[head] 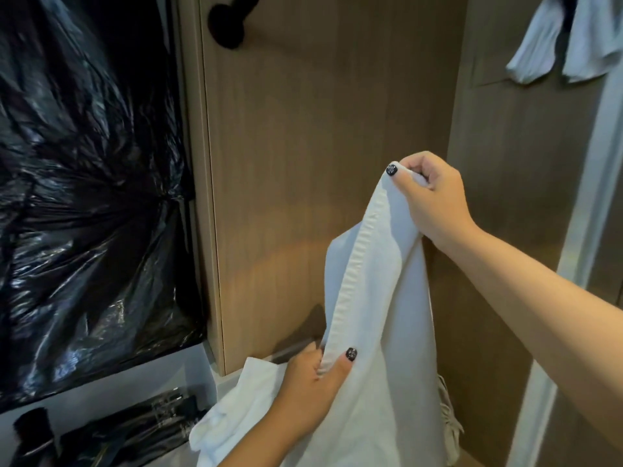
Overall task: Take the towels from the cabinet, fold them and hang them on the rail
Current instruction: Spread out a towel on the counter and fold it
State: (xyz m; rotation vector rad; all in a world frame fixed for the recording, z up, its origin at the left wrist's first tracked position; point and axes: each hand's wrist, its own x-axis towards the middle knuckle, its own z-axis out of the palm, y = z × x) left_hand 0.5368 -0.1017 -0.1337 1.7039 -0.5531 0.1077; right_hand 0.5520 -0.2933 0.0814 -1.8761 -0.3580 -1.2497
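A white towel (381, 332) hangs in front of a wooden cabinet panel (303, 163). My right hand (435, 197) pinches its top corner, raised at centre right. Lower down, my left hand (313, 382) grips the hemmed edge of the same towel. Its lower part bunches over a light ledge at the bottom. A metal rail (293, 350) shows low on the panel, just left of my left hand. Another pale towel (573, 45) hangs at the top right.
Crinkled black plastic sheeting (91, 197) covers the left side. A black knob (229, 21) sticks out of the panel at the top. Dark tools (111, 433) lie on the ledge at the bottom left. A pale door frame (580, 230) runs down the right.
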